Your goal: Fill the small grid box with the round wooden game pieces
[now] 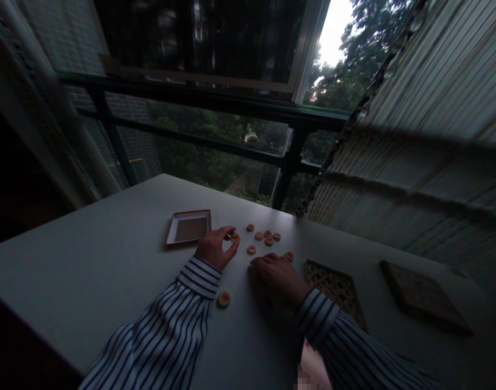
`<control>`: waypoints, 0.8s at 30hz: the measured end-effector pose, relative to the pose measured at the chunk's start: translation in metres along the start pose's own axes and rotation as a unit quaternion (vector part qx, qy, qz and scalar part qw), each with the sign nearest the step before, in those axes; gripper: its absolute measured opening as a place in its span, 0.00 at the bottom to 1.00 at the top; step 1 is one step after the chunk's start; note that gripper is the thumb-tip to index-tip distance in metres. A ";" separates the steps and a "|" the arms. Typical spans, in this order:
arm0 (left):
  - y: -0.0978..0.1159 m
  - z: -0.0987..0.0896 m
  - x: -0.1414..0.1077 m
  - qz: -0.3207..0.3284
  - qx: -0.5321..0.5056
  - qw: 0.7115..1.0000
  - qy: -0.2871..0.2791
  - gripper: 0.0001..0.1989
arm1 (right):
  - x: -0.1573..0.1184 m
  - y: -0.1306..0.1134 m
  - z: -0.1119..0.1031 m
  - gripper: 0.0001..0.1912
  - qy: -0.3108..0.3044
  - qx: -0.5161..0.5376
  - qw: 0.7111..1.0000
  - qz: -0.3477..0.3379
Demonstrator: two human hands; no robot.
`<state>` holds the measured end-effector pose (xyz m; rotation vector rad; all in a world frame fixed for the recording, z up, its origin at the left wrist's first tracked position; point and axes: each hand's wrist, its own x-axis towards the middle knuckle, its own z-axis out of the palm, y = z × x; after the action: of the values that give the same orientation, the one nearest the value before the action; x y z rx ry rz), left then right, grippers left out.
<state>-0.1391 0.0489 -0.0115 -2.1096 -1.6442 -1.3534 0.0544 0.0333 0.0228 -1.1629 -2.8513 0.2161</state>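
Note:
My left hand [216, 247] pinches a round wooden Chinese chess piece [235, 238] between thumb and fingers, just above the white table. To its right, my right hand [281, 279] is low over the table with its fingers bent and close together; what they hold, if anything, is hidden beneath them. One chess piece [289, 256] sits just beyond its knuckles. Several more, among them a piece [251, 249] with red marking, are scattered flat on the table between and beyond the hands. Nearer me, a single red-marked piece [224, 298] lies by my left cuff.
A shallow open tray [188, 229] stands left of my left hand. On the right are a box [356, 292] filled with rows of pieces, partly behind my right sleeve, and a flat dark lid-like slab [424, 297]. A railing [215, 142] and window stand behind the table [109, 254].

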 end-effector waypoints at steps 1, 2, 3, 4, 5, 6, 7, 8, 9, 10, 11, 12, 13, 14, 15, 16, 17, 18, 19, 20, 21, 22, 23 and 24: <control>0.001 -0.001 0.000 0.001 0.000 1.000 -0.003 0.14 | 0.000 0.001 0.000 0.12 0.001 0.003 1.000 -0.001; 0.001 -0.001 0.001 0.001 0.001 1.000 -0.005 0.14 | 0.000 0.001 0.000 0.13 0.004 0.004 1.000 -0.001; 0.002 -0.002 0.001 0.000 0.002 1.000 -0.006 0.14 | 0.000 0.002 -0.001 0.14 0.008 0.005 1.000 0.000; 0.003 -0.002 0.001 -0.001 0.004 1.000 -0.006 0.14 | -0.001 0.002 -0.002 0.15 0.013 0.006 1.000 0.003; 0.003 -0.003 0.002 0.000 0.004 1.000 -0.006 0.14 | -0.002 0.003 -0.004 0.16 0.019 0.006 1.000 0.008; 0.004 -0.003 0.002 0.004 0.004 1.000 -0.005 0.14 | -0.003 0.004 -0.007 0.17 0.026 0.007 1.000 0.012; 0.005 -0.004 0.002 0.009 0.003 1.000 -0.005 0.14 | -0.005 0.004 -0.010 0.18 0.032 0.010 0.999 0.014; 0.005 -0.004 0.003 0.012 0.001 1.000 -0.004 0.14 | -0.006 0.005 -0.013 0.19 0.037 0.014 0.999 0.016; 0.006 -0.004 0.003 0.016 -0.002 1.000 -0.003 0.14 | -0.008 0.005 -0.016 0.19 0.042 0.017 0.999 0.018; 0.007 -0.004 0.003 0.017 -0.005 1.000 -0.001 0.14 | -0.010 0.006 -0.018 0.20 0.045 0.019 0.999 0.018; 0.008 -0.005 0.003 0.018 -0.008 1.000 0.000 0.14 | -0.012 0.007 -0.021 0.20 0.049 0.019 0.998 0.020; 0.009 -0.005 0.003 0.020 -0.012 1.000 0.000 0.14 | -0.014 0.008 -0.023 0.20 0.053 0.019 0.998 0.021; 0.010 -0.005 0.003 0.023 -0.015 1.000 0.001 0.13 | -0.017 0.009 -0.024 0.20 0.057 0.017 0.998 0.024; 0.012 -0.005 0.002 0.027 -0.017 0.999 0.002 0.13 | -0.019 0.010 -0.026 0.20 0.061 0.016 0.998 0.025; 0.013 -0.005 0.002 0.031 -0.018 0.999 0.003 0.13 | -0.022 0.011 -0.027 0.20 0.066 0.015 0.997 0.025; 0.015 -0.005 0.002 0.035 -0.020 0.999 0.003 0.13 | -0.025 0.012 -0.028 0.20 0.070 0.014 0.997 0.026; 0.017 -0.005 0.002 0.039 -0.023 0.999 0.004 0.13 | -0.029 0.013 -0.029 0.20 0.073 0.014 0.997 0.026; 0.020 -0.006 0.001 0.042 -0.026 0.999 0.003 0.13 | -0.032 0.014 -0.031 0.20 0.077 0.014 0.997 0.027; 0.022 -0.006 0.001 0.045 -0.030 0.999 0.001 0.13 | -0.036 0.014 -0.032 0.19 0.081 0.015 0.996 0.027; 0.025 -0.006 0.000 0.048 -0.035 0.998 -0.001 0.13 | -0.040 0.015 -0.034 0.19 0.085 0.015 0.996 0.027; 0.027 -0.006 0.000 0.050 -0.042 0.998 -0.002 0.13 | -0.044 0.015 -0.035 0.19 0.089 0.014 0.996 0.028; 0.030 -0.005 -0.001 0.051 -0.049 0.998 -0.003 0.13 | -0.048 0.016 -0.036 0.18 0.095 0.013 0.995 0.030; 0.032 -0.005 -0.001 0.052 -0.058 0.997 -0.003 0.13 | -0.051 0.016 -0.037 0.18 0.100 0.010 0.994 0.033; 0.035 -0.004 -0.002 0.053 -0.067 0.996 -0.004 0.14 | -0.055 0.017 -0.038 0.18 0.106 0.008 0.994 0.037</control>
<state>-0.1126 0.0313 0.0029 -2.2419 -1.4596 -1.4622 0.1093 0.0108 0.0582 -1.2095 -2.6222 0.1100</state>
